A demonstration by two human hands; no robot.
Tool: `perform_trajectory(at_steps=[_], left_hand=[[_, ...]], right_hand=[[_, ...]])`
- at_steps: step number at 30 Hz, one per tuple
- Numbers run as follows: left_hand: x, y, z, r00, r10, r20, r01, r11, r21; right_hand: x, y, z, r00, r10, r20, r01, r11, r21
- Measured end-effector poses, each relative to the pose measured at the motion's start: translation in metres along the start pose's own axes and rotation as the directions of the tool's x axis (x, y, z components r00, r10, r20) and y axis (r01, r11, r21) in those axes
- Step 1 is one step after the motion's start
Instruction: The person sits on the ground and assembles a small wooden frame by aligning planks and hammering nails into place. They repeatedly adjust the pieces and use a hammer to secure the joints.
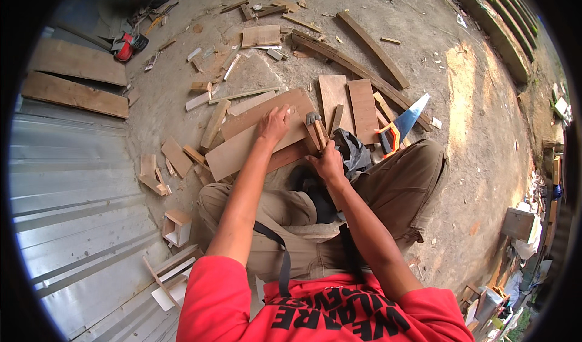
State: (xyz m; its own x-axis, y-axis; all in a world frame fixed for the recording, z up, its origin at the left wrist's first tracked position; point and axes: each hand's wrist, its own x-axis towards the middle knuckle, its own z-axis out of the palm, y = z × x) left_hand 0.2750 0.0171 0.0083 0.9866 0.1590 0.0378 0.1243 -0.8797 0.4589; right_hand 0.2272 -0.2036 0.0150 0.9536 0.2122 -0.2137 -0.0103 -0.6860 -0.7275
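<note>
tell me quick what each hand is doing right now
left hand: open, pressed flat on the wooden board
right hand: closed around the hammer handle

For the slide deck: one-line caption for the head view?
Left hand steadies plank; right hand grips hammer.

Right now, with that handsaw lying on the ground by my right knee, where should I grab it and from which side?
Take the handsaw by its orange and black handle, the end nearest your right knee. The blue blade points up and away from you, so come in from your own side with the right hand, which now holds a hammer, keeping off the blade's edges.
</note>
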Motion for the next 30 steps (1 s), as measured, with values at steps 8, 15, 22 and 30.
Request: perform_trajectory(at_steps=[8,15,22,30], left_hand=[[0.000,-0.001,0.008,0.997,-0.003,-0.080,0.007,0.999,0.047],[0.002,-0.005,0.014,0.994,0.049,-0.095,-0.042,0.997,0.071],[0.001,-0.004,0.014,0.989,0.081,-0.120,-0.075,0.995,0.059],[0.005,-0.002,0.009,0.997,0.063,-0.051,-0.059,0.996,0.067]], right_hand=[[0.002,0.006,0.005,0.998,-0.058,-0.011,0.059,0.997,0.045],[0.005,0.013,0.009,0.999,-0.050,0.016,0.049,0.996,0.070],[0.002,0.010,0.009,0.989,-0.145,0.015,0.144,0.986,0.089],[0.004,0.001,-0.001,0.994,-0.075,0.083,0.071,0.997,0.042]])
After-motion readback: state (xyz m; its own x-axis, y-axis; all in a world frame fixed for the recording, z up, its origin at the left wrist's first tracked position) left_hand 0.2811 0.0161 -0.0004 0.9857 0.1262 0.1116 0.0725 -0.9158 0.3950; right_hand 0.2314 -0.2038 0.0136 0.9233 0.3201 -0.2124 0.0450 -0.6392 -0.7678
